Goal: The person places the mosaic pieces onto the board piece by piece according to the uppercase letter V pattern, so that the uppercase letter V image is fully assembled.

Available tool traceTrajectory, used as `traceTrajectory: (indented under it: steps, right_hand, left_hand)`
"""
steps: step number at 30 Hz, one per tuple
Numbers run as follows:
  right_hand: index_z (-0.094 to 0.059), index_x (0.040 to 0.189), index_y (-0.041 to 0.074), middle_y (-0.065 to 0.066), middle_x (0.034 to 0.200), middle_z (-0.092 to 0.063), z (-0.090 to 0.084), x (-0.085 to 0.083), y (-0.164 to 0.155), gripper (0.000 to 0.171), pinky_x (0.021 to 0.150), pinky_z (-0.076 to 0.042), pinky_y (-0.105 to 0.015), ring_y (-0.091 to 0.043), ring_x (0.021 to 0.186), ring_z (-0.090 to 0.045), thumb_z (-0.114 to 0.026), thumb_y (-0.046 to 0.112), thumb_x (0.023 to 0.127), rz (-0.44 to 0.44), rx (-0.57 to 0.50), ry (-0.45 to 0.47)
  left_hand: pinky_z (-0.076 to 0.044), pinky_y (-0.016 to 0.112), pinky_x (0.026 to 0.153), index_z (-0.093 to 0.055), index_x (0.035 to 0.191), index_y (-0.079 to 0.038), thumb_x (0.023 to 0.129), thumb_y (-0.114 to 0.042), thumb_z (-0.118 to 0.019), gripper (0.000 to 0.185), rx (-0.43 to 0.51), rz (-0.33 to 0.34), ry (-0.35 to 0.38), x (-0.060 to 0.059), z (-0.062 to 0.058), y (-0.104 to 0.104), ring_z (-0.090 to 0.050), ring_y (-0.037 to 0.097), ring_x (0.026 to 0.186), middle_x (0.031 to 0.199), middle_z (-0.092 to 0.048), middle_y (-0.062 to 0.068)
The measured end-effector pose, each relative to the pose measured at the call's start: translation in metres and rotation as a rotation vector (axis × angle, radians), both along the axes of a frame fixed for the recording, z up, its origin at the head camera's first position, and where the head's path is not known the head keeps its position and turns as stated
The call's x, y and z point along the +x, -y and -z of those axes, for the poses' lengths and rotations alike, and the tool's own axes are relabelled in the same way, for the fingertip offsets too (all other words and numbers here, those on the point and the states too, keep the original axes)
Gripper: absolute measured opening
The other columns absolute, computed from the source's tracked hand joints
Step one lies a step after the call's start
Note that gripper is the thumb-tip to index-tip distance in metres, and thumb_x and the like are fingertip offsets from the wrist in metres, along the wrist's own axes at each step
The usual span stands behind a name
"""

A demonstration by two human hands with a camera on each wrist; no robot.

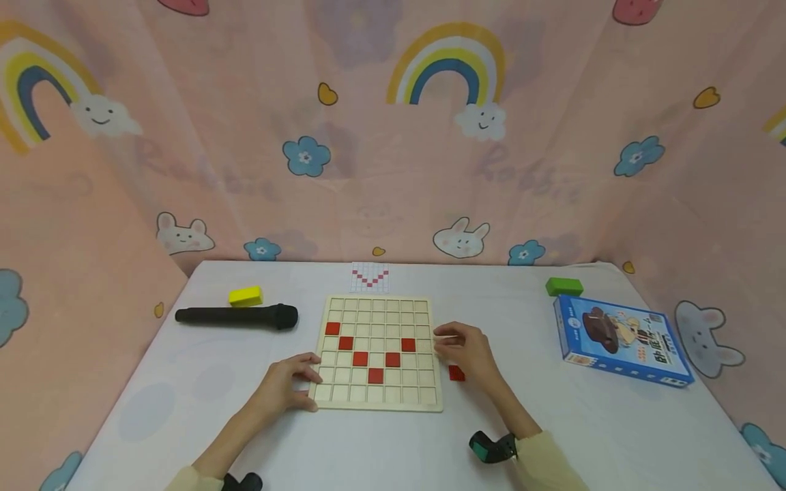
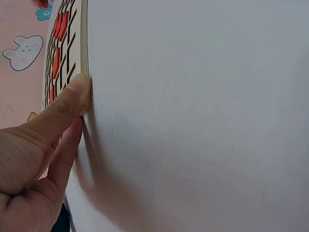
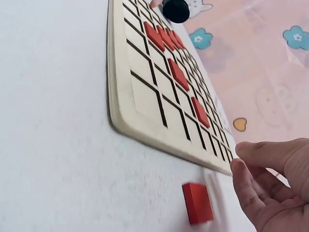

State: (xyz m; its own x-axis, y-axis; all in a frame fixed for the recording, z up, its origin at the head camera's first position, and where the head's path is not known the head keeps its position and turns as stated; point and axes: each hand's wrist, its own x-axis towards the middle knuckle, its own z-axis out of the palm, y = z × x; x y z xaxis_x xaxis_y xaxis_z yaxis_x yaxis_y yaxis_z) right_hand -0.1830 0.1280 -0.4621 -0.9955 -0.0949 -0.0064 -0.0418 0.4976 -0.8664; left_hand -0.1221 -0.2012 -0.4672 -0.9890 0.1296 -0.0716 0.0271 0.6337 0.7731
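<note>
A cream grid board (image 1: pixel 424 399) lies mid-table, with several red square tiles (image 1: pixel 375 376) set in its cells in a lopsided V. My left hand (image 1: pixel 279 389) holds the board's left edge near the front corner; its thumb shows against the rim in the left wrist view. At the right edge hovers my right hand (image 1: pixel 467 351), fingers bent loosely, thumb and fingertips slightly apart with nothing visible between them. One loose red tile (image 3: pixel 198 203) is on the table below that hand, just off the board.
Behind the board lies a small paper card (image 1: pixel 370 277) with a red V pattern. A black microphone (image 1: pixel 233 316) and a yellow block (image 1: pixel 245 296) are at left. To the right are a blue box (image 1: pixel 623 341) and a green block (image 1: pixel 563 286). A patterned curtain stands behind.
</note>
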Motion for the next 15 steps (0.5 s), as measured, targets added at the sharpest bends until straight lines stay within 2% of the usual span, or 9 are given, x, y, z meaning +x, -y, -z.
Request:
traceTrajectory:
  steps: [6, 12, 15]
  right_hand:
    - [-0.066, 0.11, 0.0, -0.012, 0.106, -0.067, 0.0, 0.01, -0.037, 0.027, 0.082, -0.056, -0.032, -0.026, 0.096, -0.065, -0.071, 0.0, 0.083, -0.021, 0.034, 0.016]
    - [-0.065, 0.112, 0.002, -0.009, 0.105, -0.067, 0.007, 0.019, -0.059, 0.033, 0.081, -0.056, -0.028, -0.022, 0.093, -0.064, -0.074, 0.002, 0.08, -0.147, 0.064, 0.073]
    - [-0.066, 0.108, 0.001, -0.009, 0.102, -0.067, 0.01, 0.021, -0.062, 0.034, 0.077, -0.057, -0.026, -0.022, 0.089, -0.064, -0.077, 0.003, 0.077, -0.211, 0.086, 0.054]
  left_hand:
    - [-0.04, 0.048, 0.104, -0.072, 0.082, -0.007, 0.053, 0.005, -0.088, 0.036, -0.006, 0.018, -0.01, 0.001, -0.004, 0.0, -0.056, 0.033, 0.117, 0.119, -0.064, 0.01]
    - [-0.041, 0.046, 0.103, -0.072, 0.082, -0.007, 0.053, 0.005, -0.088, 0.035, 0.001, 0.002, 0.007, 0.002, -0.003, 0.0, -0.055, 0.033, 0.118, 0.12, -0.063, 0.009]
    - [-0.041, 0.046, 0.104, -0.072, 0.082, -0.008, 0.053, 0.005, -0.088, 0.035, 0.007, -0.002, 0.013, 0.001, -0.002, -0.001, -0.055, 0.032, 0.118, 0.12, -0.063, 0.008]
